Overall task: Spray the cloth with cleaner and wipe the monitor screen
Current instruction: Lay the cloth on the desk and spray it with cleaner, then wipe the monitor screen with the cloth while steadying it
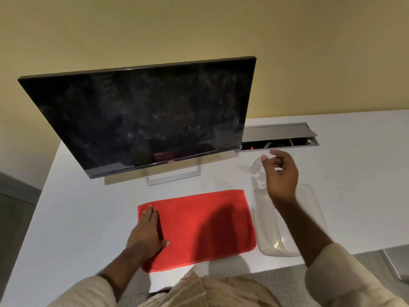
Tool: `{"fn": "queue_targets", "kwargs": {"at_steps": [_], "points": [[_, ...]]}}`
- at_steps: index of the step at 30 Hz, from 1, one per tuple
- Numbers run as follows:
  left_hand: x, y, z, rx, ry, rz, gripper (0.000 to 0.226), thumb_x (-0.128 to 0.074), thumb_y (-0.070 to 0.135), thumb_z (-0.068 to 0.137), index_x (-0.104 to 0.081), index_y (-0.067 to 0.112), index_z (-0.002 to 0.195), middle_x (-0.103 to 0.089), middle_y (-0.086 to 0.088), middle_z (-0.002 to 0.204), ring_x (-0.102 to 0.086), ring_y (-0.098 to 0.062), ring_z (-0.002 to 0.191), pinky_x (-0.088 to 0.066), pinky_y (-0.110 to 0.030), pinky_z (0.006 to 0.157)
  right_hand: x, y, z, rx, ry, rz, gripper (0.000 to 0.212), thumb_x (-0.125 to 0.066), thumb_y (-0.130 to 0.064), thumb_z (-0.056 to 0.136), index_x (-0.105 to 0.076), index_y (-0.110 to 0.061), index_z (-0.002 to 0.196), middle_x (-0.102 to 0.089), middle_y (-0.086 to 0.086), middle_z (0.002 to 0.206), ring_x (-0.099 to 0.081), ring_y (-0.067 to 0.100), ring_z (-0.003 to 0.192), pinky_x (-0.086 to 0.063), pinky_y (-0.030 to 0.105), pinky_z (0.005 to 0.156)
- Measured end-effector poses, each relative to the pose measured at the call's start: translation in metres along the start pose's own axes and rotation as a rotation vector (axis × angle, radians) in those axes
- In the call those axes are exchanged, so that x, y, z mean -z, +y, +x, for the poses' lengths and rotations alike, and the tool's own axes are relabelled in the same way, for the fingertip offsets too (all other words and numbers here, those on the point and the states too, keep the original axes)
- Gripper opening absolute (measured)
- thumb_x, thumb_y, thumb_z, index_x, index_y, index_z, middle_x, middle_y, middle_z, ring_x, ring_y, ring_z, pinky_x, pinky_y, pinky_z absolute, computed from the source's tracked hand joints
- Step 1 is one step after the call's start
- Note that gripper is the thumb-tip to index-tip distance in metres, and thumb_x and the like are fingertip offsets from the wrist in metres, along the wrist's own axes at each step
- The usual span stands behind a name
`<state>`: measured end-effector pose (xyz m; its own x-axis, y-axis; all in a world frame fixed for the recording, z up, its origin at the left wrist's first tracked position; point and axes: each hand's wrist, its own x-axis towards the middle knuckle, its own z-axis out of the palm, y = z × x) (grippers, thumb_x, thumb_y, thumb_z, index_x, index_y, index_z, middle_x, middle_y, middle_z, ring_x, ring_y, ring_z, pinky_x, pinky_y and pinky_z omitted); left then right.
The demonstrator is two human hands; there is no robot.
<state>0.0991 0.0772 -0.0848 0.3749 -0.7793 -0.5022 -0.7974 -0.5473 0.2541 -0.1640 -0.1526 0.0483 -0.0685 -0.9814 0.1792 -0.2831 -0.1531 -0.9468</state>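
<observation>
Here, cloth [199, 227]: soft, light, limp; flat at the desk's [88, 207] front edge; pinch a corner.
Left hand [148, 235]: flat, pressing cloth.
Right hand [280, 173]: loosely curled, empty, over translucent spray bottle [256, 167].
Monitor [141, 116]: smudged, fragile.

left hand [148, 233] flat on red cloth's [199, 227] left end | right hand [280, 176] raised, fingers [269, 161] loosely curled, above clear spray bottle [256, 171] | clear plastic container [309, 218] right of cloth | smudged Dell monitor [141, 116] far on white table [88, 218]
</observation>
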Motion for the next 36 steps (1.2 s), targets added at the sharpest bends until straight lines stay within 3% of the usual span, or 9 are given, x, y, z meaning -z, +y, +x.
{"fn": "queue_targets", "kwargs": {"at_steps": [4, 8, 12, 16, 20, 22, 27, 33, 36], "points": [[0.002, 0.0, -0.001, -0.023, -0.013, 0.031, 0.121, -0.071, 0.059, 0.08, 0.007, 0.011, 0.159, 0.016, -0.006, 0.168, 0.001, -0.024, 0.156, -0.022, -0.039, 0.124, -0.012, 0.015, -0.061, -0.191, -0.07, -0.003, 0.002, -0.068, -0.007, 0.088, -0.069, -0.008, 0.09, -0.057, -0.001, 0.067, -0.05, 0.004, 0.059, -0.043, 0.018, 0.059], [0.003, 0.0, -0.002, -0.033, -0.032, 0.077, 0.119, -0.068, 0.061, 0.082, 0.007, 0.01, 0.159, 0.016, -0.007, 0.168, 0.001, -0.026, 0.156, -0.022, -0.041, 0.124, -0.019, 0.041, -0.118, -0.543, -0.128, -0.093, 0.025, -0.066, -0.014, 0.084, -0.063, -0.006, 0.061, -0.056, 0.005, 0.054, -0.05, 0.011, 0.054, -0.042, 0.029, 0.06], [0.007, 0.001, -0.002, -0.061, -0.037, 0.116, 0.115, -0.067, 0.06, 0.082, 0.0, 0.008, 0.159, 0.008, -0.011, 0.168, -0.003, -0.029, 0.156, -0.022, -0.04, 0.124, -0.02, 0.063, -0.165, -0.965, -0.149, 0.04, 0.017, -0.072, -0.015, 0.087, -0.067, -0.005, 0.073, -0.061, 0.005, 0.055, -0.051, 0.014, 0.044, -0.039, 0.023, 0.043], [0.017, 0.005, 0.002, -0.163, 0.027, 0.127, 0.091, -0.065, 0.056, 0.082, -0.03, 0.015, 0.155, -0.021, -0.009, 0.165, -0.024, -0.028, 0.15, -0.029, -0.039, 0.12, -0.025, 0.075, -0.2, -1.228, -0.269, 0.089, 0.013, -0.071, -0.013, 0.084, -0.062, -0.009, 0.076, -0.051, 0.003, 0.05, -0.042, 0.013, 0.036, -0.023, 0.018, 0.038], [0.029, 0.013, 0.012, -0.306, 0.06, 0.116, 0.074, -0.064, 0.049, 0.083, -0.044, 0.023, 0.148, -0.038, -0.001, 0.157, -0.036, -0.02, 0.143, -0.03, -0.034, 0.12, -0.036, 0.08, -0.224, -1.333, -0.233, 0.148, 0.024, -0.071, -0.009, 0.083, -0.052, -0.01, 0.069, -0.042, 0.004, 0.046, -0.037, 0.016, 0.037, -0.021, 0.024, 0.047], [0.038, 0.022, 0.022, -0.361, 0.052, 0.121, 0.073, -0.066, 0.047, 0.082, -0.044, 0.024, 0.148, -0.042, 0.001, 0.153, -0.04, -0.02, 0.139, -0.033, -0.033, 0.118, -0.042, 0.078, -0.231, -1.363, -0.205, 0.119, 0.025, -0.074, -0.013, 0.082, -0.055, -0.007, 0.067, -0.048, 0.007, 0.046, -0.046, 0.019, 0.038, -0.027, 0.022, 0.043], [0.054, 0.041, 0.044, -0.376, -0.168, 0.264, 0.081, -0.072, 0.041, 0.08, -0.038, 0.025, 0.152, -0.025, -0.002, 0.162, -0.036, -0.027, 0.142, -0.036, -0.037, 0.115, -0.061, 0.071, -0.236, -1.352, -0.081, 0.079, 0.021, -0.079, -0.016, 0.079, -0.066, 0.0, 0.076, -0.064, 0.012, 0.049, -0.07, 0.028, 0.051, -0.034, 0.02, 0.039], [0.053, 0.042, 0.046, -0.368, -0.199, 0.35, 0.076, -0.068, 0.032, 0.081, -0.04, 0.027, 0.151, -0.022, -0.003, 0.163, -0.036, -0.029, 0.14, -0.038, -0.039, 0.114, -0.07, 0.068, -0.233, -1.363, 0.001, 0.125, 0.029, -0.084, -0.011, 0.075, -0.067, 0.009, 0.088, -0.063, 0.013, 0.048, -0.06, 0.026, 0.041, -0.049, 0.03, 0.053], [0.056, 0.046, 0.046, -0.359, -0.198, 0.379, 0.073, -0.068, 0.034, 0.08, -0.044, 0.028, 0.148, -0.026, -0.003, 0.161, -0.04, -0.028, 0.138, -0.04, -0.041, 0.112, -0.069, 0.064, -0.231, -1.39, -0.001, 0.136, 0.022, -0.082, -0.009, 0.077, -0.068, 0.006, 0.087, -0.07, 0.016, 0.066, -0.064, 0.026, 0.046, -0.045, 0.026, 0.047]]}}
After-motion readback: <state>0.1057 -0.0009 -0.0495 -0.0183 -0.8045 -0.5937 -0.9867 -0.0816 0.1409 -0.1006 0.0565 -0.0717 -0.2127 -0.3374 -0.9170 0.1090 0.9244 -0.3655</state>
